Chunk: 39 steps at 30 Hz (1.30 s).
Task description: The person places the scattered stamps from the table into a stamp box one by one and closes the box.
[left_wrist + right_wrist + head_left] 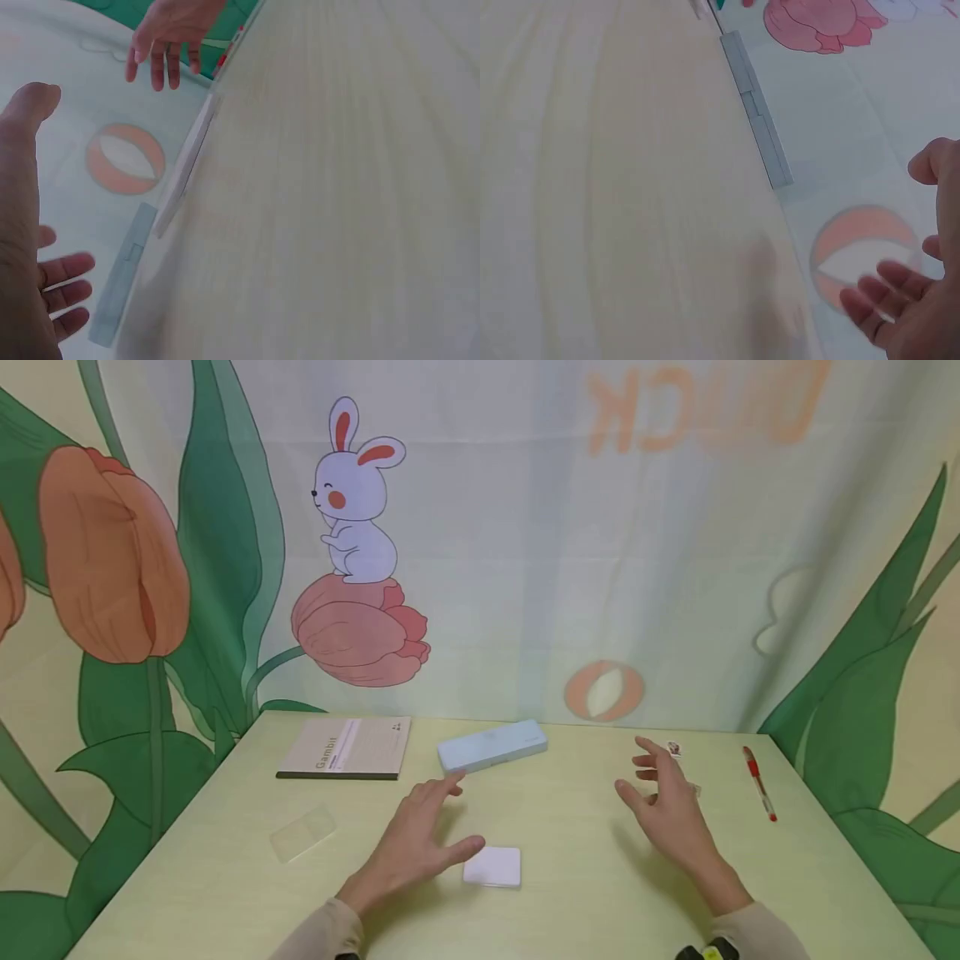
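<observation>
My left hand (416, 843) is held over the table with thumb and fingers spread, holding nothing. Just right of its thumb lies a small white rectangular block (492, 868), which shows edge-on as a long pale strip (184, 169) in the left wrist view. Beyond the fingertips is a light blue oblong case (492, 748), closed, also visible in the right wrist view (756, 112). My right hand (667, 810), likewise empty with loosely bent fingers, hovers at the right. It partly covers a small patterned piece (696, 790); another such piece (674, 748) lies just past its fingers.
A grey Gambit notebook (345, 748) with a dark spine edge lies at the back left. Nearer on that side is a clear plastic cover (303, 835). A red pen (760, 782) lies towards the right edge. A printed curtain (480, 543) hangs behind the table.
</observation>
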{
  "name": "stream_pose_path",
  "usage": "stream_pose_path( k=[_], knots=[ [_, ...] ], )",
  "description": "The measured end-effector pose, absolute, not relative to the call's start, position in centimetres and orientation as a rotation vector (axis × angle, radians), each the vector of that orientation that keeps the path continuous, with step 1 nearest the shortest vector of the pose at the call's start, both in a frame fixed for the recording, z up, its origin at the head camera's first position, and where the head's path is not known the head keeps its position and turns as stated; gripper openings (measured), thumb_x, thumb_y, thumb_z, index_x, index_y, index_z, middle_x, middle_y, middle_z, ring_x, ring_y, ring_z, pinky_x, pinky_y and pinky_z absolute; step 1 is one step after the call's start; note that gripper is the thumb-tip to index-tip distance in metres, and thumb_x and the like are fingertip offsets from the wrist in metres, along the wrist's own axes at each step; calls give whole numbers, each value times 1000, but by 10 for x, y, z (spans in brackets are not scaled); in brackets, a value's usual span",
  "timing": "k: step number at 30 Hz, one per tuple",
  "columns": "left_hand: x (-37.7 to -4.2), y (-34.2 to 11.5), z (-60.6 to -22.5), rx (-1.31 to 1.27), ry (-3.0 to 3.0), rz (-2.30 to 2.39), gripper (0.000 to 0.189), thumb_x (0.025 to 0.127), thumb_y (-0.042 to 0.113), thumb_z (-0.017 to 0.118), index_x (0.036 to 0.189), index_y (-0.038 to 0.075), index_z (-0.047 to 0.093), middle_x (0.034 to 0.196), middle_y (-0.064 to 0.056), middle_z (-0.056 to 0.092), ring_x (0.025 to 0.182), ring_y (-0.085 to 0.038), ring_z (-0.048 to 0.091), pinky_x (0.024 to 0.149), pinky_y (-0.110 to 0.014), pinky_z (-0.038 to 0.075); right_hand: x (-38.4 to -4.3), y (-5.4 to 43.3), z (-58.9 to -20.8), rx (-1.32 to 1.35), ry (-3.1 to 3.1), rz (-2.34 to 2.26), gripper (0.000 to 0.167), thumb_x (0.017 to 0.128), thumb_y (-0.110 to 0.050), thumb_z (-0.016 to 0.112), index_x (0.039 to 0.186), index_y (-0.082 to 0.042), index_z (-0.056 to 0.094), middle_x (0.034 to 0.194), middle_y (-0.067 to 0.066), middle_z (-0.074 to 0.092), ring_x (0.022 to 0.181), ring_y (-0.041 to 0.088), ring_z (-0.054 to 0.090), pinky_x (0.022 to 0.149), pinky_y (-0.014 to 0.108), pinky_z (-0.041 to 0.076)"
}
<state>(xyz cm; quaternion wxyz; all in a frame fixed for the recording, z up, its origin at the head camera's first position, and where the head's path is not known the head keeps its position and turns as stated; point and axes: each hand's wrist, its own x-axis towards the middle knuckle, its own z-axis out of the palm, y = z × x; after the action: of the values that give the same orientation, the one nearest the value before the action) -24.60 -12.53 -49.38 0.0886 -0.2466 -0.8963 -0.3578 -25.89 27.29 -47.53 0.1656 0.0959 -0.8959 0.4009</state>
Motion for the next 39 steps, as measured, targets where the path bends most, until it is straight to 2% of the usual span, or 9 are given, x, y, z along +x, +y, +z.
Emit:
stream_pose_path(
  k=[2,4,7,10,14,20,28,34,39],
  knots=[
    [-246,-126,-499,-786,-2659,-1149,92,93,60,80,167,15,48,141,-9,66,135,-28,56,119,-59,39,-261,277,-478,268,-2506,1261,67,112,-29,70,169,-12,39,145,18,62,128,31,64,95,33,57],
    [-246,-126,-504,-837,-2653,-1189,87,92,56,83,162,12,54,136,-7,67,132,-27,55,118,-58,37,-263,280,-481,254,-2477,1328,62,112,-28,71,166,-13,44,139,15,67,120,21,66,90,21,54],
    [-246,-126,-511,-876,-2673,-1152,89,87,62,87,155,12,59,134,-3,66,129,-24,51,114,-54,36,-267,287,-483,240,-2441,1374,59,111,-25,73,163,-13,49,134,16,70,112,9,65,87,15,51],
    [-245,-126,-517,-887,-2710,-1075,95,79,73,88,150,17,61,136,2,63,131,-20,48,112,-52,35,-273,294,-484,220,-2413,1387,56,110,-23,74,160,-13,52,131,15,70,107,3,63,87,14,51],
    [-245,-127,-521,-899,-2747,-995,91,72,80,90,141,25,66,136,9,60,134,-17,46,113,-51,35,-283,305,-481,192,-2388,1370,54,110,-23,74,158,-10,54,128,15,69,105,4,61,86,12,49],
    [-245,-127,-519,-957,-2752,-957,77,71,77,93,128,30,71,135,9,56,131,-18,46,112,-54,35,-300,326,-475,159,-2371,1334,52,112,-24,71,159,-8,54,130,16,67,105,5,61,86,10,47],
    [-246,-127,-519,-982,-2758,-932,71,73,70,94,128,30,71,139,6,55,133,-20,45,116,-56,33,-325,350,-472,147,-2357,1377,55,112,-29,70,160,-7,53,131,16,65,105,5,62,85,11,52],
    [-247,-127,-521,-993,-2765,-910,70,75,69,93,128,30,70,139,6,55,133,-20,45,113,-54,34,-336,365,-476,101,-2414,1349,61,112,-36,69,162,-8,50,135,16,64,108,8,60,81,13,53],
    [-247,-129,-519,-1008,-2755,-914,68,77,68,92,129,29,70,139,5,56,133,-21,45,114,-56,33,-344,375,-478,42,-2515,1306,68,112,-46,65,167,-11,45,141,17,60,120,21,57,82,14,50]
  ],
)
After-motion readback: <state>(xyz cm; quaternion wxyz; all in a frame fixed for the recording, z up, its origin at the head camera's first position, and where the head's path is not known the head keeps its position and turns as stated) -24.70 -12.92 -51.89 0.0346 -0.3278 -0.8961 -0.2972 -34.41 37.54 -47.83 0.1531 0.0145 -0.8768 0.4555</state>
